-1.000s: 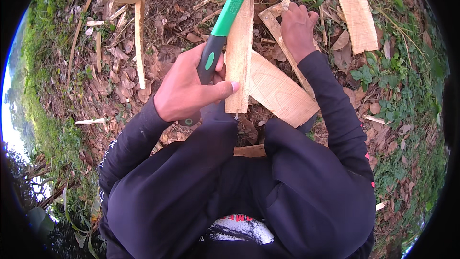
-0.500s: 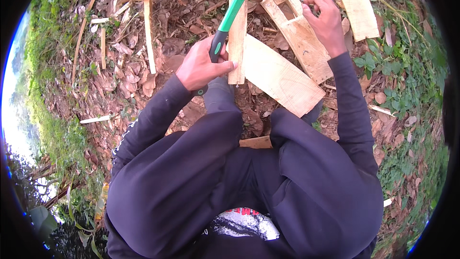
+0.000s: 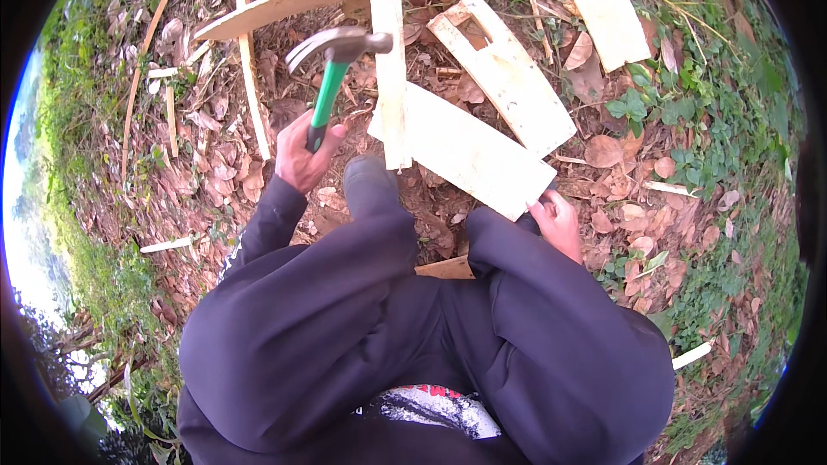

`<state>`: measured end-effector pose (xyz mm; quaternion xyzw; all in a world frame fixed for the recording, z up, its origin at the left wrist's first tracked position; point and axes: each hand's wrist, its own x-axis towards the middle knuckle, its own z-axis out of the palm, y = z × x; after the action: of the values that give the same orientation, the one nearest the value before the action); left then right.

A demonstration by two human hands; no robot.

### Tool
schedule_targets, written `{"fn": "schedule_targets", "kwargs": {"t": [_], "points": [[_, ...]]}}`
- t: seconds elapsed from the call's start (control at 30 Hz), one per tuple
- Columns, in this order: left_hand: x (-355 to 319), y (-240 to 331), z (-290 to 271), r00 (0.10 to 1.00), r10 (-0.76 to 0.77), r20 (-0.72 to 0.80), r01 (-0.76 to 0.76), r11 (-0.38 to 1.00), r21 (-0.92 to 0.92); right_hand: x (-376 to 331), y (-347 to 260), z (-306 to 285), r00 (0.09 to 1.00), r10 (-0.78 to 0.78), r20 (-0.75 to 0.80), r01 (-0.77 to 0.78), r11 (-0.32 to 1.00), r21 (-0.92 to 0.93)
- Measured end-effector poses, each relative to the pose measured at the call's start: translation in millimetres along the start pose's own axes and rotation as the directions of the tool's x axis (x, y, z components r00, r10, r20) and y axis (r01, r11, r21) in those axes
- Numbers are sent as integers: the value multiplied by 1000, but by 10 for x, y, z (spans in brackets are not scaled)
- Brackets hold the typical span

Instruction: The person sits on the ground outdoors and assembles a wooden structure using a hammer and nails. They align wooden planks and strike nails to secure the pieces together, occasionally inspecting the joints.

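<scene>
My left hand (image 3: pixel 307 155) is closed around the handle of a claw hammer (image 3: pixel 329 86) with a green and black grip, its metal head pointing up and away from me. Just right of the hammer, a narrow wooden strip (image 3: pixel 391 77) runs away from me, its near end overlapping a wide pale board (image 3: pixel 469 148). At that board's near right corner is my right hand (image 3: pixel 556 222), fingers bent and touching the edge; part of the fingers is hidden, so how firmly they grip is unclear. Beyond lies a wooden piece with a rectangular cutout (image 3: pixel 508 77).
Another plank (image 3: pixel 600 9) lies at the far right. At the far left a curved board (image 3: pixel 284 4) crosses a thin stick (image 3: pixel 250 77). Dry leaves and wood slivers cover the ground, with green plants (image 3: pixel 698 181) on the right. My shoe (image 3: pixel 369 185) is beside the strip.
My left hand has moved left with the hammer, away from the narrow strip. My right hand has come down from near the cutout piece to the wide board's near corner.
</scene>
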<state>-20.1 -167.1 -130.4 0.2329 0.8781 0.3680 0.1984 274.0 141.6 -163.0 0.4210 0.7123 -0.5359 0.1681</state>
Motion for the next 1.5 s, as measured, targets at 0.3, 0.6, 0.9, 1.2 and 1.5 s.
{"fn": "schedule_targets", "kwargs": {"t": [0.3,0.6,0.9,1.2,1.5], "points": [[49,306,-6,986,76,-145,-93,989,-117,121,-66,-87,957,147,251,-268,785,559],[462,967,-96,898,435,-68,-440,887,-139,192,-499,-531,849,234,474,-525,479,704],[413,1205,62,938,342,66,-333,936,-114,-82,-431,-756,880,203,429,-473,323,820],[386,1407,514,882,336,332,-266,934,-238,186,-413,-913,843,48,535,-528,253,810],[442,1551,978,833,376,407,-339,927,-162,12,-444,-1094,965,26,260,-229,565,793]]}}
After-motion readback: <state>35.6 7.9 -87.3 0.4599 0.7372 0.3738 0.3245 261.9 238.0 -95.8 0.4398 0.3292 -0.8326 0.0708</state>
